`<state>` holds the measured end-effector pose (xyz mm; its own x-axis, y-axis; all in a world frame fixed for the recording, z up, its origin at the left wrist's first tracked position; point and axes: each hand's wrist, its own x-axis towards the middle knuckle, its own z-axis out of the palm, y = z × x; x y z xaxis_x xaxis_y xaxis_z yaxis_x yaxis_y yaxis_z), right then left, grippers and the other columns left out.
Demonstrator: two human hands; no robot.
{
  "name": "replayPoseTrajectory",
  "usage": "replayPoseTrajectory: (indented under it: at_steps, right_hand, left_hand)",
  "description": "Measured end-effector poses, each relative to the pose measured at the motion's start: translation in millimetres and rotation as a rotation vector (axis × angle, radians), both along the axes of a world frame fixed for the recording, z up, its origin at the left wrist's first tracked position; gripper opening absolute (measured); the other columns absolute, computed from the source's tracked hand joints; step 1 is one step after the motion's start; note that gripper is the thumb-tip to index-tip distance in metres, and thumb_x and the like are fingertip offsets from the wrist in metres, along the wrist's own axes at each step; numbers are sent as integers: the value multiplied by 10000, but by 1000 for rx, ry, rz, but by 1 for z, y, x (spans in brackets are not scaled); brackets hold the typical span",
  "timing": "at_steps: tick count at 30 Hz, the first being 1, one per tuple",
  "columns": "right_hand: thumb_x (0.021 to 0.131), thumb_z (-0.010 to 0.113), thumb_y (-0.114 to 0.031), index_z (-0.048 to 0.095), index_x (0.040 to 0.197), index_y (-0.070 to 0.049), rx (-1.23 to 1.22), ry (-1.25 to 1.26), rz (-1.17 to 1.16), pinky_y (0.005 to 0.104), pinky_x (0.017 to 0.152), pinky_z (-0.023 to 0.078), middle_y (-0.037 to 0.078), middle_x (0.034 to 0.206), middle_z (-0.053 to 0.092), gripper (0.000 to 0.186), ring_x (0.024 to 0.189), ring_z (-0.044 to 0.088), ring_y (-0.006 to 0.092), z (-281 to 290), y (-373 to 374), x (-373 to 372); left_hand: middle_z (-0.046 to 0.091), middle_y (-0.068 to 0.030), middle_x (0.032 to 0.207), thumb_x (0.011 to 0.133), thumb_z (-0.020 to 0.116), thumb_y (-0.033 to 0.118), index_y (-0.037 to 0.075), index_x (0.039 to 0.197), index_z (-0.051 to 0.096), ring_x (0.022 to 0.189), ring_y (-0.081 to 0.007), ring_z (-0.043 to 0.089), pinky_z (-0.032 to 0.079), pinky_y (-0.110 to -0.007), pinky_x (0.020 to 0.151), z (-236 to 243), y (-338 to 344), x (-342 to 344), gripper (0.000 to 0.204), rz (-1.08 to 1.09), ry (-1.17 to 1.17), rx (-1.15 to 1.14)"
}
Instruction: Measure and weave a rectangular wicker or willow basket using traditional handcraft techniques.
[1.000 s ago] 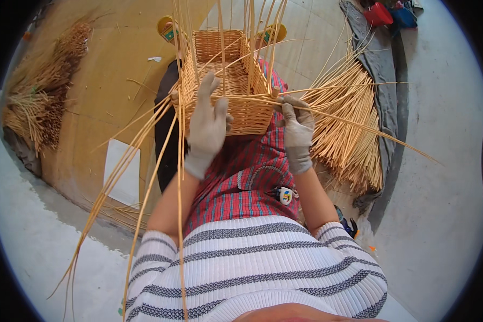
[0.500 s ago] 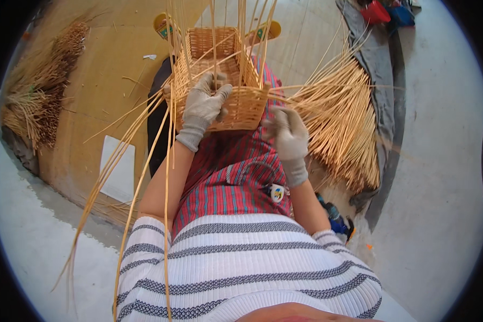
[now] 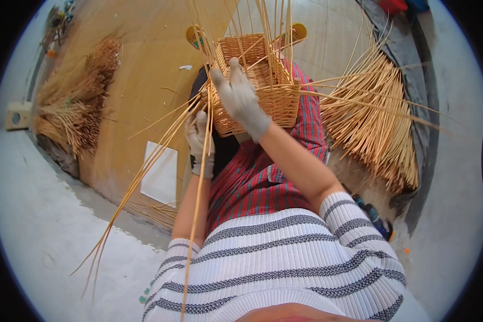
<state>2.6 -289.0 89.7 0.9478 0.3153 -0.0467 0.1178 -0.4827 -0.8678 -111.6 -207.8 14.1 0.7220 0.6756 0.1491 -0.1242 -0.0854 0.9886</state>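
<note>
A partly woven rectangular wicker basket point(image 3: 276, 107) rests tilted on my lap, with upright stakes rising from its walls. My right hand point(image 3: 239, 102), in a pale work glove, reaches across to the basket's left near corner. Its fingers point up and stand apart by the rim. Below that corner, my left hand point(image 3: 200, 137), gloved too, is closed at the bundle of long wicker strands point(image 3: 145, 170) trailing out to the lower left. One long strand point(image 3: 195, 225) runs down past it over my left arm. The strands partly hide its fingertips.
A large fan of cut wicker rods point(image 3: 373, 121) lies at the right on grey cloth. Another rod bundle point(image 3: 83, 107) lies at the left. A white rectangular sheet point(image 3: 159, 174) is on the floor near my left forearm. Long strands stick out to the basket's right.
My right hand has moved left from the basket's right near corner to its left one. My left hand has left the near rim and dropped below the left corner. The view has shifted.
</note>
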Motion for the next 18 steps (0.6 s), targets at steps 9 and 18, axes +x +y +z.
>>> replayPoseTrajectory:
  at_steps: [9,18]
  right_hand:
    - [733,766,-613,133,1548,49,86,490,-412,452,1138,361,333,1509,308,1226,1402,365,431,-19,43,44]
    - [976,615,-457,681,1181,-65,764,91,73,355,918,512,82,1025,732,447,1037,676,203,-23,46,34]
  left_hand:
    - [635,-165,1283,821,795,279,107,1380,496,1118,-351,640,511,-423,899,14,16,-8,657,-64,317,842]
    - [656,-99,855,751,839,350,149,1270,510,748,-311,621,497,-426,671,19,34,-2,647,-191,529,854]
